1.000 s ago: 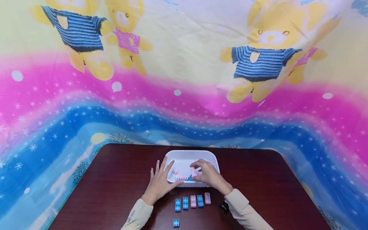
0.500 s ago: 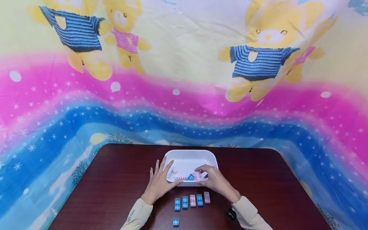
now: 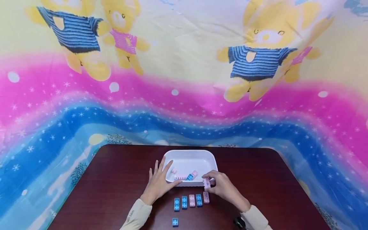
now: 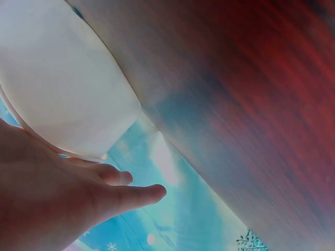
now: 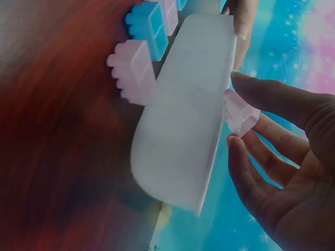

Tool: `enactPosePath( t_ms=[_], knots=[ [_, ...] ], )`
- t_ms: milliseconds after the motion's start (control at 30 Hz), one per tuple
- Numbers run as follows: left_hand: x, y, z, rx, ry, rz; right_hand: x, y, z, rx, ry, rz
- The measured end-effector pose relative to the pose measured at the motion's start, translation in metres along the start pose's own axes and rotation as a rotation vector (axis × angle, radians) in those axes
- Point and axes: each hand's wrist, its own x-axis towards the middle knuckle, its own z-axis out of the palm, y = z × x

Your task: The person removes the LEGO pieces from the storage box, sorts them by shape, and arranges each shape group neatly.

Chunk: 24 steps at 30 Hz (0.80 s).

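Note:
My right hand (image 3: 225,187) pinches a pink toy building block (image 3: 206,183) between thumb and fingers, over the front right rim of a white plastic bin (image 3: 191,156). The right wrist view shows that pink block (image 5: 242,112) at the fingertips, beside the bin's rim (image 5: 209,172). My left hand (image 3: 158,185) rests at the bin's left front corner, fingers spread and fairly straight, thumb along the front rim. In the left wrist view, the left hand (image 4: 78,193) lies against the bin's side. Inside the bin sit a blue block (image 3: 189,177) and several pink ones (image 3: 180,178).
In front of the bin, blocks stand in a row: blue ones (image 3: 184,202), a pink one (image 3: 192,201) and another pink one (image 3: 206,197) at the right end. A smaller blue block (image 3: 175,222) lies nearer the front. A printed bear curtain (image 3: 184,121) hangs behind the dark wooden table (image 3: 126,172).
My right hand has lifted the pink block out of the bin, moving right and toward the front rim. The left hand has stayed at the bin's corner.

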Motion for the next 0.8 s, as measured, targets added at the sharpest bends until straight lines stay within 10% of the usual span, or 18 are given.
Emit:
enactPosePath(
  t_ms=[800],
  knots=[
    [0.000, -0.001, 0.000, 0.004, 0.010, 0.016, -0.037, 0.021, 0.005, -0.010, -0.011, 0.076]
  ],
)
